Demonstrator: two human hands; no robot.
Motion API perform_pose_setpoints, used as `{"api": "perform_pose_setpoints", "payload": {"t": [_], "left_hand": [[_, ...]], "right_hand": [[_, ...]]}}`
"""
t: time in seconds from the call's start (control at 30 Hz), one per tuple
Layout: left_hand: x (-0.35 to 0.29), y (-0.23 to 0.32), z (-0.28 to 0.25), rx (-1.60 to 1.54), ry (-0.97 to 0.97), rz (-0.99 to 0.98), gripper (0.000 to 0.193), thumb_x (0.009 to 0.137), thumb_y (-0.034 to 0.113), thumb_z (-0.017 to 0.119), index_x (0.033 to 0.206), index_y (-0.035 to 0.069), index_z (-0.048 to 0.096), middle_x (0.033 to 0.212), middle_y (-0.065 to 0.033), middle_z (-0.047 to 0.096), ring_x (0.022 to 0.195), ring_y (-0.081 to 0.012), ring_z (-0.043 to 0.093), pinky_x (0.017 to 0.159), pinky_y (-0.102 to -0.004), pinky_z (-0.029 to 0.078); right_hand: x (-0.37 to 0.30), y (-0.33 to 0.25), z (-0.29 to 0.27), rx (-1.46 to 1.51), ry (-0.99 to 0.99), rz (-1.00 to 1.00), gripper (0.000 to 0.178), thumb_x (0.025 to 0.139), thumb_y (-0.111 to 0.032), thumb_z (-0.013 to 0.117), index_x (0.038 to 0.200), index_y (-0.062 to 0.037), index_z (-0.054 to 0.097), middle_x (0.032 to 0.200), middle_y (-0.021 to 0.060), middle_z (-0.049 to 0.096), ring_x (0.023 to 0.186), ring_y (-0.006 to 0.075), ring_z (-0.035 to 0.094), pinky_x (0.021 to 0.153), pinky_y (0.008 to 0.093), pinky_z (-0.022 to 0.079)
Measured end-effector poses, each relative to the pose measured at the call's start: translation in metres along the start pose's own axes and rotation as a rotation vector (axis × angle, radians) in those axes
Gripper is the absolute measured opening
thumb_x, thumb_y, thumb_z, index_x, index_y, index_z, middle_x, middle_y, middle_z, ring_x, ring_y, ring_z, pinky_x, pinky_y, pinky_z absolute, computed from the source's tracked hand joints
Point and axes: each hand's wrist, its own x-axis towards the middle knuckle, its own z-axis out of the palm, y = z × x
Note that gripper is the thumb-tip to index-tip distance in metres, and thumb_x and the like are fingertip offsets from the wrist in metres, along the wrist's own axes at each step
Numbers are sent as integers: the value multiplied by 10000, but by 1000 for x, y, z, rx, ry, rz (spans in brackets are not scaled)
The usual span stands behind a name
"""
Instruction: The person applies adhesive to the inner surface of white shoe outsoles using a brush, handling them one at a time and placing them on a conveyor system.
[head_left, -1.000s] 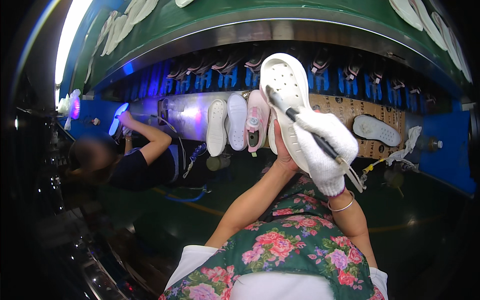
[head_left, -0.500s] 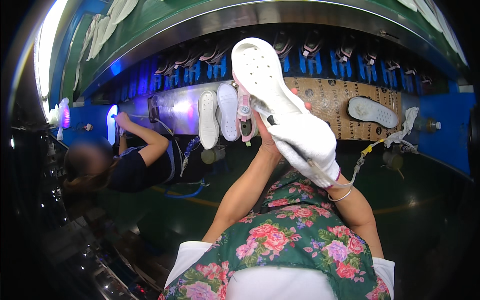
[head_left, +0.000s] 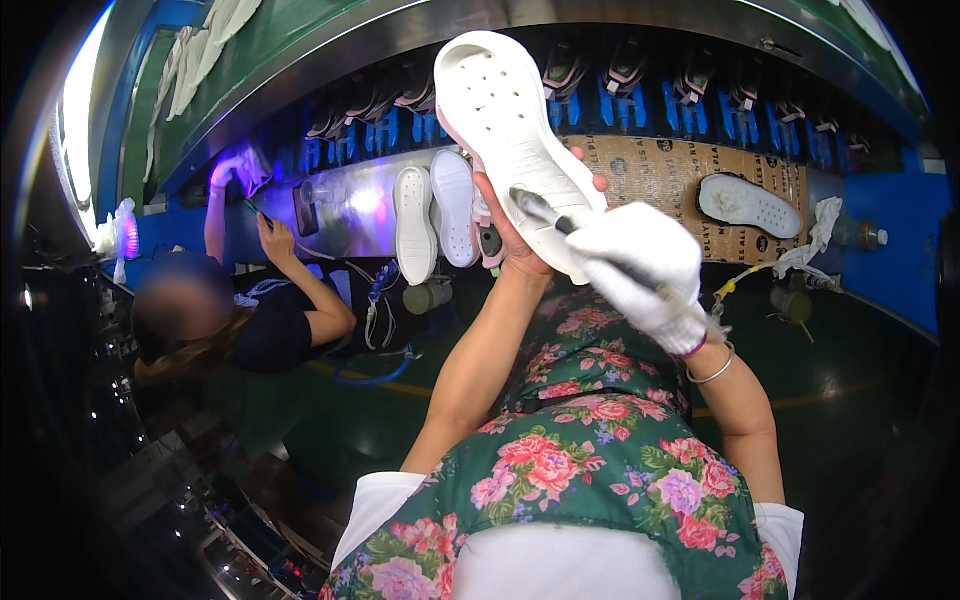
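Observation:
My bare left hand (head_left: 522,250) is closed round a large white shoe sole (head_left: 500,110) from beneath, with fingertips showing past its right edge. The sole's hollow inner side, dotted with small holes, is turned up toward me. In a white knit glove, my right hand (head_left: 645,262) grips a dark-handled brush (head_left: 538,207). Its bristle end lies against the inside of the sole's middle part. A thin clear tube runs from the brush by my wrist. Just left of my left hand, on the bench, lie a white sole (head_left: 415,225), a pale lavender sole (head_left: 455,208) and a partly hidden pink shoe (head_left: 491,240).
On a cardboard sheet (head_left: 650,175) rests a white sole (head_left: 750,208) with a dark rim. A jar (head_left: 857,235) and white rag stand at the right. Behind the bench, several shoe uppers sit on blue holders (head_left: 625,105). A co-worker (head_left: 275,310) works at the left under violet light.
The sole has moved up and slightly left. My right hand has shifted right and turned, so the brush now shows against the sole. The co-worker's gloved hand has risen with a dark item.

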Motion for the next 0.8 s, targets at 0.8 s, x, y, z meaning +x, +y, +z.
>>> {"api": "perform_pose_setpoints", "payload": {"t": [0.8], "left_hand": [[17,33,18,209,-218,-423,1138,698,841,682,1505,92,392,1202,-223,516,853,-318,560,655,-392,450]], "right_hand": [[-27,-12,10,334,-177,86,177,777,-15,803,945,-73,788,974,105,776,840,224,738,764,324,572]]}}
